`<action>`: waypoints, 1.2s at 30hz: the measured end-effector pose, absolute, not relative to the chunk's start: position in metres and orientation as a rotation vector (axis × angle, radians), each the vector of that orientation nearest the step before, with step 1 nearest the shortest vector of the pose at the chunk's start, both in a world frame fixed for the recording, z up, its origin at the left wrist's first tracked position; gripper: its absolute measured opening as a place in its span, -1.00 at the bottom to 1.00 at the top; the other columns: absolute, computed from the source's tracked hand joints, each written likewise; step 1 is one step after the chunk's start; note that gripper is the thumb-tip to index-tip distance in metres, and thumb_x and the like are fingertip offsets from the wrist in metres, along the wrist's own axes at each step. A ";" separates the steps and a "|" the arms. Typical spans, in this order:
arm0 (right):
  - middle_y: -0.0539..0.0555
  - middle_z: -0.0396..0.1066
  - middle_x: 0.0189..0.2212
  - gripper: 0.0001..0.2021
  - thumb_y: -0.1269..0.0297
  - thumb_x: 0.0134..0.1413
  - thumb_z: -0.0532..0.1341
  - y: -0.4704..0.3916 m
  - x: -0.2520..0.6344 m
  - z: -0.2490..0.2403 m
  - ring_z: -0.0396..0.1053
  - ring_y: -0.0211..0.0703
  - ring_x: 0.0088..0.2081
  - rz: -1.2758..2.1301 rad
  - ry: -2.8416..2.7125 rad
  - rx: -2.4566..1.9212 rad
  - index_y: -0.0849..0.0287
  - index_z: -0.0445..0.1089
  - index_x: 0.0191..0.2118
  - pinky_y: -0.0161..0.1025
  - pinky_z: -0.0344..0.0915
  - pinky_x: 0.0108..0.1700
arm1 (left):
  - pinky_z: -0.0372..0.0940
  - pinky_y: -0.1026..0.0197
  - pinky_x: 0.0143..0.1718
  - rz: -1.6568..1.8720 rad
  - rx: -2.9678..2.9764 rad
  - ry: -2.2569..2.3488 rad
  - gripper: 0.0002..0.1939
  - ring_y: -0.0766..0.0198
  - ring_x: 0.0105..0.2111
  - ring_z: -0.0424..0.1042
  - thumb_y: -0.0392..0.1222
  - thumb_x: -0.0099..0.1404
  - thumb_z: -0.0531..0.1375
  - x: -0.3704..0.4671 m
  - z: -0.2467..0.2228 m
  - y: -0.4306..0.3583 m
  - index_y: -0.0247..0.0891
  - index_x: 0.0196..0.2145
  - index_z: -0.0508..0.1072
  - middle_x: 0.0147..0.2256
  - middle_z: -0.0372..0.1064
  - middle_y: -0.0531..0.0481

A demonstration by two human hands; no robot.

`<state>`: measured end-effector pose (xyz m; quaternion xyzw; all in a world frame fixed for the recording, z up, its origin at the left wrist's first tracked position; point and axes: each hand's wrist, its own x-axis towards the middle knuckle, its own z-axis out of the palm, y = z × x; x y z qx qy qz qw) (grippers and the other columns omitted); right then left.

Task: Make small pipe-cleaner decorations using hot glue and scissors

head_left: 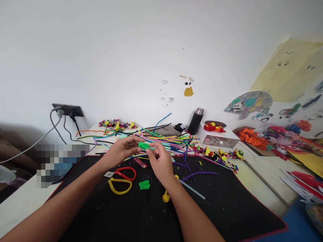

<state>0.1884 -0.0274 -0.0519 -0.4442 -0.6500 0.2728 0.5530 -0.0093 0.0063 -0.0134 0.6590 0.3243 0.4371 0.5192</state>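
Head view: we hold the green piece (143, 146) up above the far part of the black mat (214, 208), with the fingers of our left hand (122, 150) and right hand (159, 163) closed narrowly on its two sides. Below it lie two green strips (144, 185) side by side, with the scissors (120, 192) to their left and a yellow piece (166, 197) near our right wrist. Past our hands spreads a pile of coloured stems (174, 143). Behind, the white box (233, 138) shows thin pale sticks inside its front opening and carries a red figure (213, 127) on top; the dark flask (195, 122) leans just beside it. Farther right, an open carton (264, 153) holds orange flowers (252, 137)
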 end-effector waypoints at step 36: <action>-0.18 0.14 -0.62 -0.72 0.09 0.33 0.23 -0.031 0.191 -0.049 0.12 -0.25 -0.57 0.577 -1.616 -1.060 0.15 0.48 0.01 -0.30 0.04 -0.43 | 0.49 0.16 -0.18 1.078 1.785 0.878 -0.70 0.15 -0.26 0.55 -0.01 0.20 0.45 -0.011 -0.002 0.001 -0.23 -0.18 0.64 -0.24 0.59 -0.08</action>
